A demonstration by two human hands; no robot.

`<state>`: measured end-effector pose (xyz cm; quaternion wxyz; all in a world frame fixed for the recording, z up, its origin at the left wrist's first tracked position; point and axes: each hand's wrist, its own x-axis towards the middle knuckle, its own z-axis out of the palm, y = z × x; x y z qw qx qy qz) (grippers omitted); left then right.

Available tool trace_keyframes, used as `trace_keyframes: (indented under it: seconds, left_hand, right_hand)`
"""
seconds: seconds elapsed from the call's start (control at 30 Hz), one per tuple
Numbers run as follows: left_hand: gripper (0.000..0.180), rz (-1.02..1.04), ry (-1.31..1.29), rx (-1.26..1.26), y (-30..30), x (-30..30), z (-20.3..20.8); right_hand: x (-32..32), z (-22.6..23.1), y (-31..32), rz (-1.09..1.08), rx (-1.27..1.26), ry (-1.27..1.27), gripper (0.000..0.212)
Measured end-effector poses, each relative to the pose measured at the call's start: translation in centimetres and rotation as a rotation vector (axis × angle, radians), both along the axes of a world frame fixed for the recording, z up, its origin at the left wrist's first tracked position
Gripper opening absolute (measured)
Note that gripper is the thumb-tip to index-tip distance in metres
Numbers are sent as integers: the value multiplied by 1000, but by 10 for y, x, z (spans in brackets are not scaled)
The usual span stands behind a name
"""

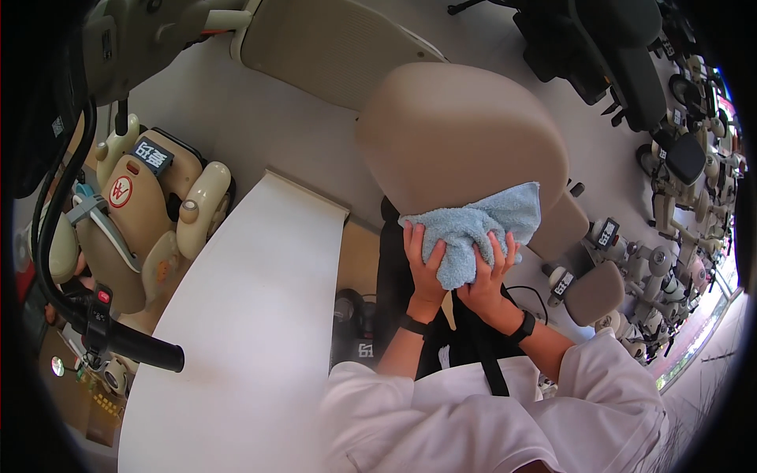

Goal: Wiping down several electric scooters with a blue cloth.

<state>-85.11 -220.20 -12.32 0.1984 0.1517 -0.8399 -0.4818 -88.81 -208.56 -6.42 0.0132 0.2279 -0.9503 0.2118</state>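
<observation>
A light blue terry cloth point(465, 229) is bunched between my two hands, with one corner spread out to the right. My left hand point(426, 268) grips its left side, fingers curled into the folds. On the right side my right hand point(490, 276) clutches it, fingertips pressed into the fabric. The cloth lies against the near edge of a smooth tan scooter seat point(465, 130). Both wrists carry dark bands. Whatever part of the seat's near edge lies under the cloth is hidden.
To my left stands a white table point(244, 315). A black handlebar grip point(146, 347) juts over its left edge. Beyond it is a beige scooter point(130, 205). A beige footboard point(315, 51) lies past the seat; a black seat point(611, 47) stands far right, near rows of scooters point(662, 260).
</observation>
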Motion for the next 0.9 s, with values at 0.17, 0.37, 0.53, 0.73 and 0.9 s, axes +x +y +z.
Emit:
trace_keyframes:
  seconds: [0.17, 0.37, 0.53, 0.73, 0.9]
  left_hand:
    - [62, 204, -167, 456, -39, -51, 0]
    - [46, 143, -16, 506, -119, -171, 35]
    - [39, -261, -32, -211, -91, -250, 64]
    - [54, -442, 68, -327, 16, -219, 87]
    - [47, -563, 94, -257, 25, -124, 68]
  right_hand:
    - [-61, 40, -58, 190, 28, -240, 65]
    - [-190, 51, -98, 263, -76, -135, 68]
    - [-235, 53, -30, -113, -62, -203, 48]
    - [-148, 13, 73, -594, -523, -360, 38]
    - [7, -36, 55, -741, -1180, -486, 57]
